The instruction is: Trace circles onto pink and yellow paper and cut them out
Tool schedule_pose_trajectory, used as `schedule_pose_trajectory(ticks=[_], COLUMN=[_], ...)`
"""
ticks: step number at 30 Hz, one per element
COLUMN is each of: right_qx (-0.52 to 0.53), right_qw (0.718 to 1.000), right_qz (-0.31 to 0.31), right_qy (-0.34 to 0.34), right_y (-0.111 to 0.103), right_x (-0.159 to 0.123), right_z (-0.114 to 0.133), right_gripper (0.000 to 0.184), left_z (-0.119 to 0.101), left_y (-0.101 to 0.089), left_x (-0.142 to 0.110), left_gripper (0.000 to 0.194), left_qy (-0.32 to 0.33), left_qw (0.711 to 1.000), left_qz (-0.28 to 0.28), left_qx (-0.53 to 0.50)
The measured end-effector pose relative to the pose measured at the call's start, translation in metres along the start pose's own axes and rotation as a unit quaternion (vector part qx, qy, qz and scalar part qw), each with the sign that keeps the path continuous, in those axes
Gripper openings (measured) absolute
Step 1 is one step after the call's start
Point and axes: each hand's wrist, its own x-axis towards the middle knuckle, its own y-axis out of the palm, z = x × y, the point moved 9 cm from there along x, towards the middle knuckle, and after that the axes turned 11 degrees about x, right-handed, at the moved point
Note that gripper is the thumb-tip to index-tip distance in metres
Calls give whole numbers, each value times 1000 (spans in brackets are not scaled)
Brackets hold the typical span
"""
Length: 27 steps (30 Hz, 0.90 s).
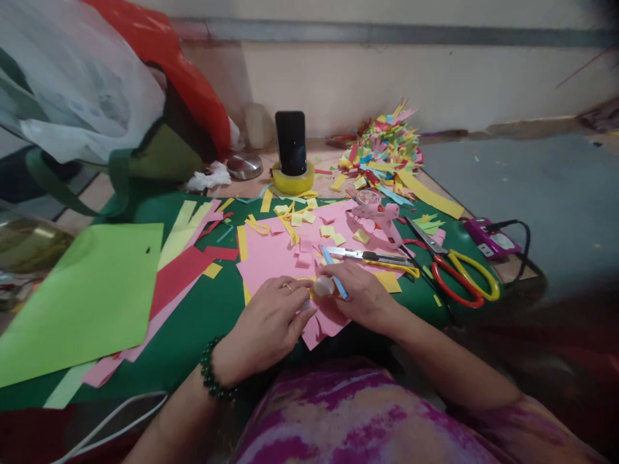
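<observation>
My left hand [271, 316], a ring on one finger and a dark green bead bracelet on the wrist, has its fingers closed at a small round pale piece [323, 286] with yellow at its edge. My right hand [362, 293] grips that piece from the other side. A slim light-blue strip or stick [333, 270] slants up between the right fingers; its kind is unclear. Both hands are low over pink paper sheets [275, 261] scattered with small yellow and pink cuttings. Just beyond the right hand lies a yellow-handled utility knife [372, 256].
A pink glue gun [382, 219] and red-and-yellow-handled scissors [459, 270] lie to the right, beside a purple power socket [491, 238]. A phone [291, 143] stands in a yellow tape roll [293, 180]. Green paper [91, 296] covers the left side; a fringed paper pile [384, 145] sits behind.
</observation>
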Motion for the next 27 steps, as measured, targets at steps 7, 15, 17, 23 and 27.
schedule_pose_trajectory(ticks=[7, 15, 17, 23, 27], right_qx=[126, 308, 310, 273, 266], right_qw=[990, 938, 938, 947, 951], right_qz=[-34, -90, -61, -72, -56], right_qy=[45, 129, 144, 153, 146], right_y=[-25, -68, -53, -38, -35], right_x=[-4, -27, -24, -20, -18], right_z=[-13, -15, -13, -23, -21], right_gripper=[29, 25, 25, 27, 24], left_z=[2, 17, 17, 12, 10], left_y=[7, 6, 6, 2, 1], left_x=[22, 38, 40, 40, 39], left_gripper=[29, 39, 39, 37, 34], left_qy=[26, 36, 35, 41, 36], left_qw=[994, 983, 982, 987, 988], left_qz=[105, 177, 180, 154, 149], left_qx=[-2, -44, -44, -17, -6])
